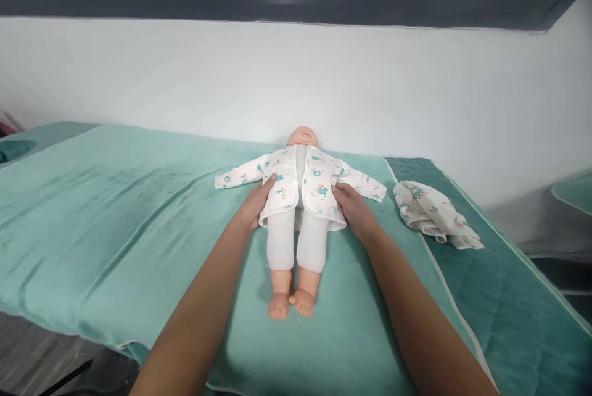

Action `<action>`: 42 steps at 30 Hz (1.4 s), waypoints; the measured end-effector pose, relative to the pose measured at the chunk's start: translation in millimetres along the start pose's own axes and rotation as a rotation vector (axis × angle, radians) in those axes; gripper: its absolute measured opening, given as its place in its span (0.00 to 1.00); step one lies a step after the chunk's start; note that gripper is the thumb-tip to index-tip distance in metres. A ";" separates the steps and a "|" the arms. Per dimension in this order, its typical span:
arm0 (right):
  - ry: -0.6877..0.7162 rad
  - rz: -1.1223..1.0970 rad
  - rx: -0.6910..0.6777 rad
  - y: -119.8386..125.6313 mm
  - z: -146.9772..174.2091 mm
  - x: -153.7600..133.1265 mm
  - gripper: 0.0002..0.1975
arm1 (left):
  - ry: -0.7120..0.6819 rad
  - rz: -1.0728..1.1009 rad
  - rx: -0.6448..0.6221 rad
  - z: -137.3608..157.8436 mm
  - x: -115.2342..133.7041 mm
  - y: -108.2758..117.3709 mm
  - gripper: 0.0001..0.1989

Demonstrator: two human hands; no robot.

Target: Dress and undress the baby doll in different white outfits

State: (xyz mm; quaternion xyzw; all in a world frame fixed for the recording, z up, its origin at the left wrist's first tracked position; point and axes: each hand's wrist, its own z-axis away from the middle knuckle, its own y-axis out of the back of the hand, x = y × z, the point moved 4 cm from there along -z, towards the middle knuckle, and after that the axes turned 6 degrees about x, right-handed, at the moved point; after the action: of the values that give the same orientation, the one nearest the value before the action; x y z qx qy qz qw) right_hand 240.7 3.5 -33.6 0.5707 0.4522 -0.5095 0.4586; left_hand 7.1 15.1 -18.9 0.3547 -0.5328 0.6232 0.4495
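Note:
A baby doll [281, 242] lies on its back, head toward the wall, in white leggings with bare feet. It wears a white printed baby jacket [319, 181], its front parted down the middle and both sleeves stretched out sideways. My left hand [259, 200] grips the jacket at the doll's side on the left, thumb on top. At the opposite side, my right hand [354, 208] is closed on the jacket's other edge. The fingers of both hands are partly hidden.
The doll lies on a bed with a light green cover [152, 217]. A crumpled printed cloth [432, 211] rests on the right, partly over a darker green sheet [499, 297]. Behind the bed stands a white wall [231, 81] beneath a dark window frame [324, 1].

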 end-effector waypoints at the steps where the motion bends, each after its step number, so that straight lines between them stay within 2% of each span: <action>1: -0.037 -0.057 -0.001 2.5 0.8 1.4 0.18 | -0.011 -0.022 0.002 3.0 1.0 0.7 0.25; 5: -0.089 -0.125 0.056 15.1 7.2 3.2 0.18 | -0.014 -0.073 -0.021 14.2 4.3 2.4 0.26; 9: -0.066 -0.008 0.121 30.5 24.3 4.9 0.18 | 0.003 -0.121 -0.073 24.1 6.3 5.3 0.25; 11: 0.009 0.122 0.166 45.5 37.7 5.1 0.18 | -0.024 -0.160 -0.064 28.1 6.8 9.8 0.26; 14: 0.254 0.464 0.305 83.6 61.8 -0.4 0.16 | -0.152 -0.269 0.033 34.2 7.6 20.4 0.28; 17: 0.509 0.967 0.425 128.7 83.1 -9.1 0.17 | -0.314 -0.410 0.139 44.1 8.0 28.2 0.26; 18: 0.523 1.129 0.435 143.5 86.6 -9.8 0.19 | -0.361 -0.452 0.166 48.4 8.1 29.4 0.25; 20: 0.465 1.378 0.449 171.0 88.4 -9.3 0.21 | -0.480 -0.530 0.192 57.6 9.4 29.1 0.23; 23: 0.362 1.532 0.390 190.2 83.2 -8.3 0.19 | -0.702 -0.659 0.136 70.3 11.0 22.5 0.23; 24: 0.364 1.526 0.356 187.2 81.0 -9.1 0.18 | -0.757 -0.705 0.089 73.2 10.1 19.3 0.23; 26: 0.427 1.428 0.282 165.2 78.7 -13.3 0.18 | -0.827 -0.778 0.031 76.5 7.3 14.9 0.23; 31: 0.643 0.998 0.045 54.7 90.7 -27.7 0.22 | -0.923 -0.878 0.139 82.6 5.1 15.8 0.10; 34: 0.561 0.896 0.096 10.4 92.9 -30.0 0.18 | -0.943 -0.955 0.153 85.7 3.9 18.4 0.08; 36: 0.432 0.718 0.198 4.7 86.9 -27.6 0.13 | -0.896 -0.960 0.171 83.6 3.0 23.3 0.07; 38: 0.306 0.489 0.291 12.6 77.7 -21.9 0.07 | -0.776 -0.836 0.222 77.4 2.5 32.8 0.06; 39: 0.253 0.393 0.325 19.2 73.1 -18.3 0.06 | -0.705 -0.711 0.252 73.5 2.2 38.9 0.06; 42: 0.140 0.233 0.392 42.1 62.8 -8.1 0.12 | -0.536 -0.252 0.343 62.7 -0.1 57.3 0.08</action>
State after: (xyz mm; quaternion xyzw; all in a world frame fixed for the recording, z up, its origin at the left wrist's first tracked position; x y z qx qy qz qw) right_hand 271.0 -65.9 -26.7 0.7310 0.3066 -0.4902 0.3622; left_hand -49.0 -48.2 -27.4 0.6392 -0.4715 0.5280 0.3006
